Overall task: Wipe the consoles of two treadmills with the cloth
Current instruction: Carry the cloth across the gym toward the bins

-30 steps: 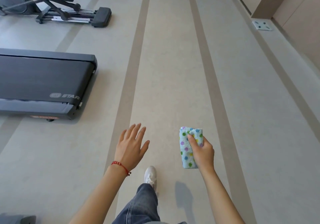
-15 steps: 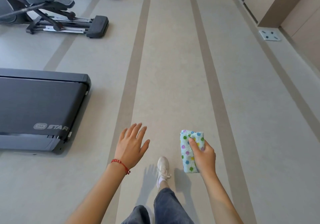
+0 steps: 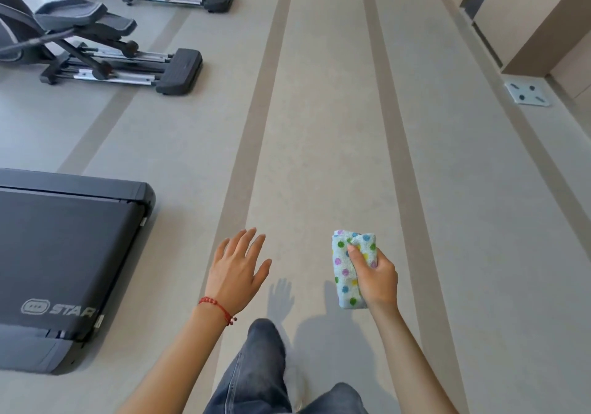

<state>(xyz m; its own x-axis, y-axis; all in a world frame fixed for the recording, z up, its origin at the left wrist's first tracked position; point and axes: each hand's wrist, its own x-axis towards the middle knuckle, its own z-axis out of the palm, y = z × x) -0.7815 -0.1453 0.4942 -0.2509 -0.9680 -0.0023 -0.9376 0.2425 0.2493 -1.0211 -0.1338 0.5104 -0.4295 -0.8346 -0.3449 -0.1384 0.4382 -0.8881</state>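
Walking stage of the task, to judge from the raised denim-clad leg (image 3: 256, 369) and from both hands held out in front over the beige striped gym floor (image 3: 319, 157). Right hand (image 3: 375, 277) closed around the folded pale-blue terry cloth with coloured dots (image 3: 347, 269), thumb pressed across its upper part, the cloth hanging upright in the fist. Left hand (image 3: 236, 266) empty, with a red bead bracelet (image 3: 217, 308) at the wrist, fingers spread apart and palm down, touching nothing. At lower left only the rear end of a dark grey treadmill deck with a white logo (image 3: 64, 263), well apart from the cloth; no console anywhere in view, so no wiping possible yet. Next move probably calls for turning left and going to the front end of the machine, then lifting the cloth to console height. Impossible to tell whether any console is already wiped. Further up on the left, two black elliptical trainers (image 3: 105, 52), cut off by the frame edge. At right, a small pale floor plate (image 3: 527, 93) near the wall, purpose unclear.
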